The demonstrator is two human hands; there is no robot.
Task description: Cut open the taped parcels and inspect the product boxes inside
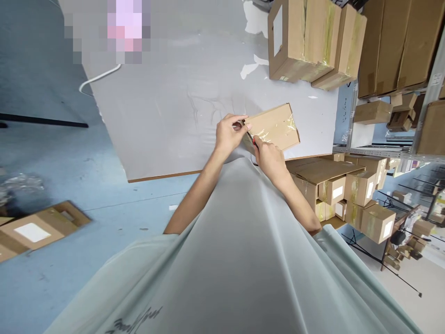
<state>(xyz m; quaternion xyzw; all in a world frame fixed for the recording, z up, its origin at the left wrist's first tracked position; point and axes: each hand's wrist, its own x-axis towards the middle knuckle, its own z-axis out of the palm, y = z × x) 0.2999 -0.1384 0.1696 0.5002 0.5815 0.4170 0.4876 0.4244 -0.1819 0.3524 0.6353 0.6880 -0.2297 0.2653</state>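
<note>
A flat cardboard box [274,123] with shiny clear tape lies on the grey tabletop [156,116], close to its front edge. My right hand [270,159] is closed around a small dark and red tool [253,140], whose dark end points up and left along the box's left end. At the box's upper left corner is my left hand [230,133], its thumb and forefinger closed on a small dark thing that I cannot make out. The fingertips of my left hand are close to the tool's far end.
Taped cartons [306,41] stand at the table's back right. Shelves with boxes [373,112] are on the right, and stacked cartons [332,188] sit below the table's right edge. A white cable [100,76] hangs over the left edge.
</note>
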